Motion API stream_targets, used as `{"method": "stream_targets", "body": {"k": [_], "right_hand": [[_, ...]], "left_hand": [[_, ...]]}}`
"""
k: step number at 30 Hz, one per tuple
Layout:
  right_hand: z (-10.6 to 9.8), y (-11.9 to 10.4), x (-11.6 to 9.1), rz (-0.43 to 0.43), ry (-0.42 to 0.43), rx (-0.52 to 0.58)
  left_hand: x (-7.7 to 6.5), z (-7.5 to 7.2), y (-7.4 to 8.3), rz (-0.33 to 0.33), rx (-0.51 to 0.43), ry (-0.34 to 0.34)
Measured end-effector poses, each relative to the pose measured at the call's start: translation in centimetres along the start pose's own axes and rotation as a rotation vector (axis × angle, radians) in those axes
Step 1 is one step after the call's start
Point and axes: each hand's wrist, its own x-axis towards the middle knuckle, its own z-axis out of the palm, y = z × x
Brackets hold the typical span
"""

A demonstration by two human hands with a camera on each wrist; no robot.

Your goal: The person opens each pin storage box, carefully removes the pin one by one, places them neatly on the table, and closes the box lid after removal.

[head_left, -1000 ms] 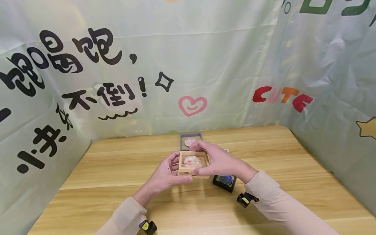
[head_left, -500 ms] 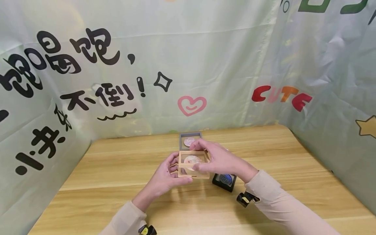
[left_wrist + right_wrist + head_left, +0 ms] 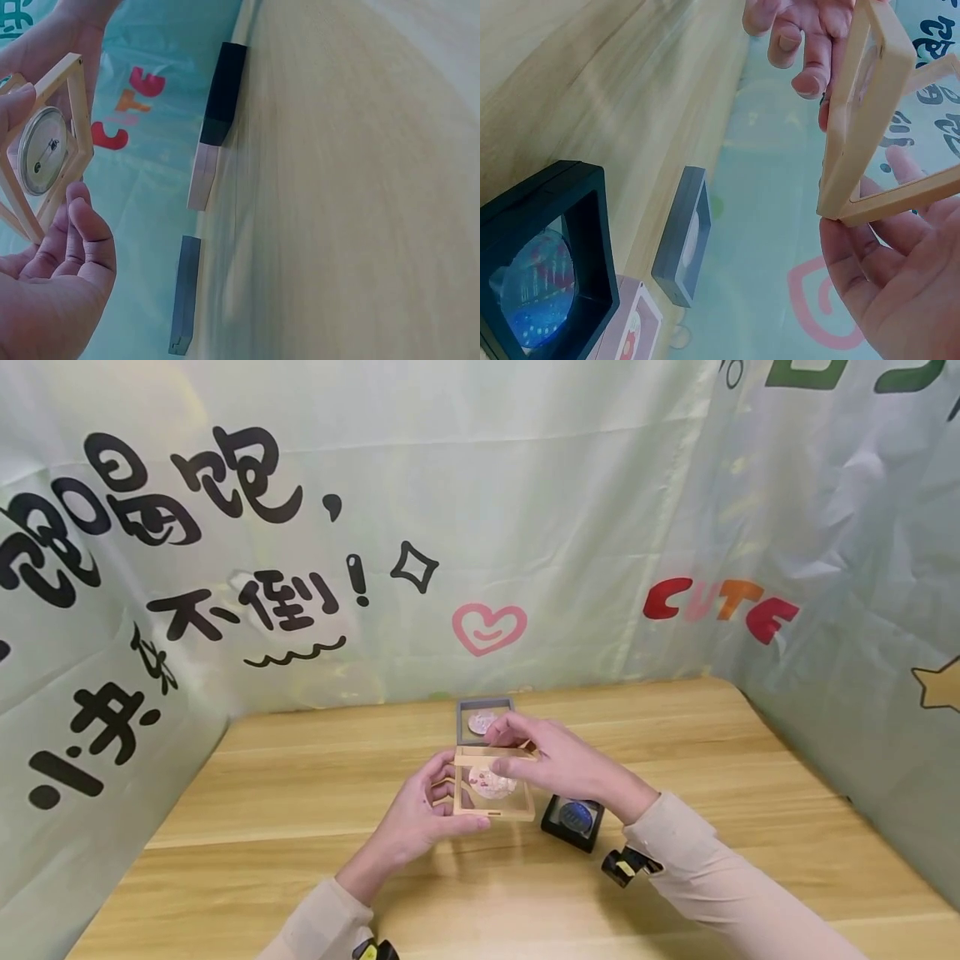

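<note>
Both hands hold a pale wood-coloured display frame [image 3: 495, 816] above the table, its two halves parted in a V, hinged at one edge. My left hand [image 3: 408, 818] grips the lower half at its left side, thumb along the near edge. The raised half is pinched by my right hand [image 3: 566, 768], thumb in front and fingers behind. A round badge [image 3: 491, 783] with a pink-and-white picture shows inside; in the left wrist view its metal back and pin [image 3: 45, 154] face the camera. Part of the raised half is hidden behind my right thumb.
A black display frame [image 3: 551, 835] with a blue badge lies under my right wrist. Farther back is a grey frame [image 3: 462, 722] with a pale badge. Between them stands a pink frame [image 3: 607, 341], hidden in the head view. A printed cloth [image 3: 562, 527] surrounds the wooden table [image 3: 300, 793].
The upper half of the wood-coloured display frame has swung up and away from the lower half, with my right thumb moving along with it. My left hand keeps its grip.
</note>
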Motion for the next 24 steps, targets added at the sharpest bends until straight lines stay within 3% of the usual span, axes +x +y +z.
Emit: {"method": "stream_targets", "body": {"k": [14, 24], "right_hand": [[-0.38, -0.04, 0.12, 0.087, 0.056, 0.062], [-0.76, 0.29, 0.51, 0.148, 0.028, 0.144]], "left_hand": [[-0.18, 0.18, -0.08, 0.011, -0.031, -0.002], [-0.39, 0.27, -0.07, 0.034, -0.029, -0.019]]}}
